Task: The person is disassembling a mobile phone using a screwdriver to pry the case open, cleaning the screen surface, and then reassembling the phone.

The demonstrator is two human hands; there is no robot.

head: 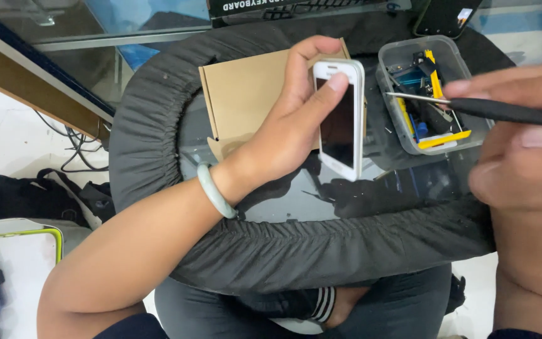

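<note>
My left hand (290, 125) grips a white smartphone (340, 119) with a dark screen, holding it upright above a small glass table (296, 194) edged in black fabric. A pale green bangle (214, 191) sits on that wrist. My right hand (522, 150) is close to the camera at the right and pinches a thin black-handled screwdriver (472, 107). Its metal tip points left, a little to the right of the phone's top edge and apart from it.
An open brown cardboard box (246, 94) lies behind the phone. A clear plastic tub (431, 94) holds yellow and blue tools and small parts. A keyboard box and another phone (443, 16) lie at the far edge. Bags and cables sit on the floor at left.
</note>
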